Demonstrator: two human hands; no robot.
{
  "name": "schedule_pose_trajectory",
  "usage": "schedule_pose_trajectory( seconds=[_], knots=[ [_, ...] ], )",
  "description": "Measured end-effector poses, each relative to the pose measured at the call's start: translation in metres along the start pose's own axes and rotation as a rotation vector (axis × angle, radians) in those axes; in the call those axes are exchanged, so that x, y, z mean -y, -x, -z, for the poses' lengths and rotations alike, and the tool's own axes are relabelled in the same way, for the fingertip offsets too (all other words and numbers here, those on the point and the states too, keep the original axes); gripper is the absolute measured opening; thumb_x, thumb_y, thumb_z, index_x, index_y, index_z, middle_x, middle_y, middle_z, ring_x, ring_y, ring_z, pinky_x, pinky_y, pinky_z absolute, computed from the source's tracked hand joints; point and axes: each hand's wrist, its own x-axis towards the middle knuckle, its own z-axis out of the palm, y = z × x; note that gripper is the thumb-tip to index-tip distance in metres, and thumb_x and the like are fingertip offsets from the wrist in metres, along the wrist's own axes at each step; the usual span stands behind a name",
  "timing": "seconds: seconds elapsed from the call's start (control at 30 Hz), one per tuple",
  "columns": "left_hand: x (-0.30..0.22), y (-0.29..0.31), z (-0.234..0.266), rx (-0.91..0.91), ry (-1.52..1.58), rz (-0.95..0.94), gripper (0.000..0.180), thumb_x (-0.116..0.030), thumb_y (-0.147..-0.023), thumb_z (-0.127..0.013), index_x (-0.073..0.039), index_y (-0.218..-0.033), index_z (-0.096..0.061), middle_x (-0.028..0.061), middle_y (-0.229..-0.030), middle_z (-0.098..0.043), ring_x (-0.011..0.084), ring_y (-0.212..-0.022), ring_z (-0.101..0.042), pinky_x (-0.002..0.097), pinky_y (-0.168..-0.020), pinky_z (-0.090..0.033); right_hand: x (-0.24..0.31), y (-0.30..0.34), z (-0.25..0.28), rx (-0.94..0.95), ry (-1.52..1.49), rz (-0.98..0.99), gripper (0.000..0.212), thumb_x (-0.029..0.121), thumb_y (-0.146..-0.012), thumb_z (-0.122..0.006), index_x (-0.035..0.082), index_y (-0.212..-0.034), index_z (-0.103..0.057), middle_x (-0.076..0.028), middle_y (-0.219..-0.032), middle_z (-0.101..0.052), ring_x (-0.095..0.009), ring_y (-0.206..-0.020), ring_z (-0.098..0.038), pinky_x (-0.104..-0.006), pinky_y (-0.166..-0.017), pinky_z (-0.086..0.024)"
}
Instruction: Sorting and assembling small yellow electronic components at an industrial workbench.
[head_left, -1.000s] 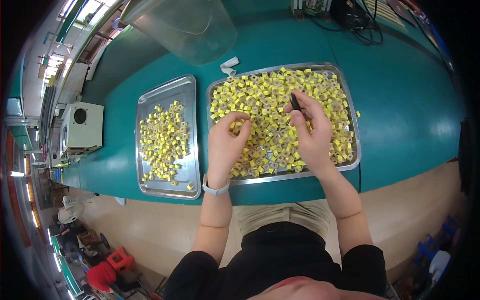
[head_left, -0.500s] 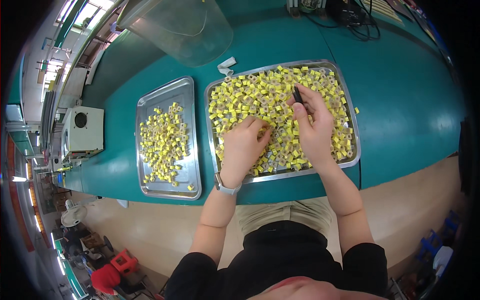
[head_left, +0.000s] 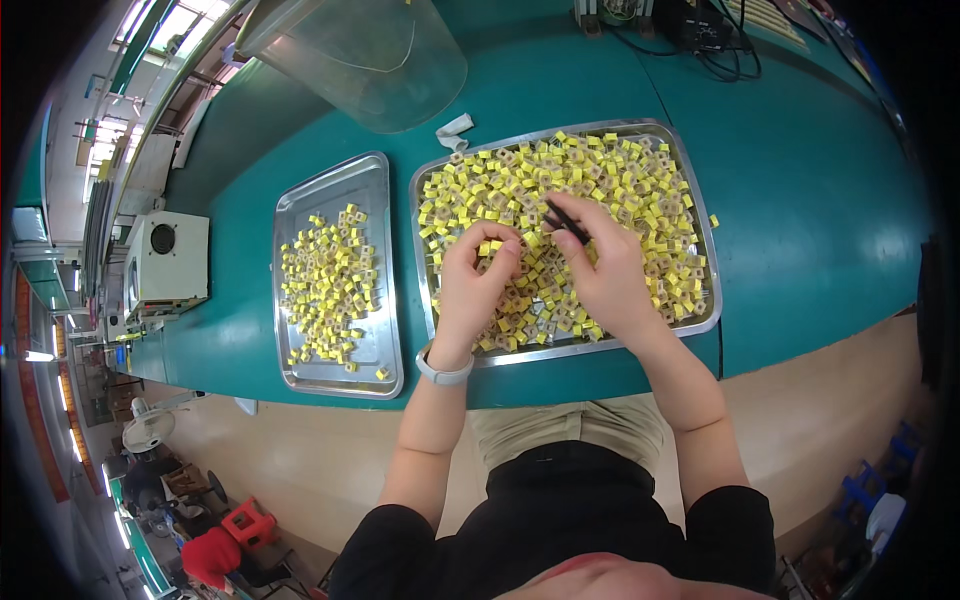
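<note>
A large metal tray (head_left: 713, 275) holds a thick layer of small yellow block-shaped parts (head_left: 540, 165) with beige undersides and thin pins. Above its left half, my left hand (head_left: 472, 290) has thumb and forefinger pinched together; whatever is between the fingertips is hidden. My right hand (head_left: 612, 275) is closed on a slim black hand tool (head_left: 567, 221), its point slanting up and left toward the left fingertips. The two hands are a short way apart. Left of them, a smaller metal tray (head_left: 384, 180) carries a looser heap of similar yellow parts (head_left: 330, 285).
A clear plastic bucket (head_left: 370, 70) stands behind the trays on the green table (head_left: 800, 220). A crumpled white scrap (head_left: 455, 130) lies near it. One stray yellow part (head_left: 714, 221) rests by the large tray's right rim. Black cables (head_left: 735, 60) lie at the back; a white box (head_left: 165, 262) stands far left.
My right hand has moved left and slightly down with the black tool, which now tilts more. My left hand has shifted slightly left, its wrist turned and its fingertips lifted off the parts.
</note>
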Motion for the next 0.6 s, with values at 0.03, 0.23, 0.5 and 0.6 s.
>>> schedule_pose_trajectory(
  seconds=[0.03,0.23,0.5,0.6],
  knots=[
    [-0.001,0.0,0.002,0.033,0.158,0.067,0.013,-0.017,-0.094,-0.065,-0.005,-0.093,-0.062,0.0014,-0.08,-0.063,0.0083,-0.068,-0.06,0.0244,-0.06,-0.047,0.002,0.001,-0.001,0.028,0.015,0.002,0.035,-0.003,-0.091,-0.059,0.0,-0.126,-0.059,-0.016,-0.111,-0.068,-0.025,-0.099,-0.07,-0.0346,-0.086,-0.055],
    [0.008,0.001,0.006,0.223,0.537,0.196,0.021,-0.025,-0.095,-0.068,-0.009,-0.103,-0.057,0.0013,-0.078,-0.06,0.0075,-0.069,-0.055,0.0206,-0.058,-0.04,0.008,0.004,-0.004,0.044,0.018,0.028,0.038,-0.004,-0.089,-0.061,0.002,-0.127,-0.059,-0.016,-0.111,-0.068,-0.027,-0.098,-0.07,-0.0351,-0.084,-0.056],
    [0.007,0.002,0.0,0.214,0.512,0.168,0.033,-0.035,-0.092,-0.072,-0.011,-0.107,-0.054,-0.0006,-0.082,-0.058,0.0086,-0.07,-0.053,0.0216,-0.056,-0.038,0.004,0.005,-0.005,0.051,0.071,0.065,0.039,-0.003,-0.089,-0.062,0.002,-0.127,-0.059,-0.017,-0.11,-0.068,-0.028,-0.097,-0.07,-0.0355,-0.083,-0.056],
    [0.016,0.0,0.004,0.238,0.503,0.16,0.034,-0.032,-0.09,-0.074,-0.01,-0.108,-0.055,0.0002,-0.086,-0.059,0.0084,-0.069,-0.053,0.0217,-0.056,-0.039,0.004,0.005,-0.006,0.049,0.08,0.068,0.039,-0.003,-0.089,-0.063,0.002,-0.127,-0.059,-0.017,-0.11,-0.068,-0.029,-0.096,-0.07,-0.0358,-0.082,-0.056]
  ],
)
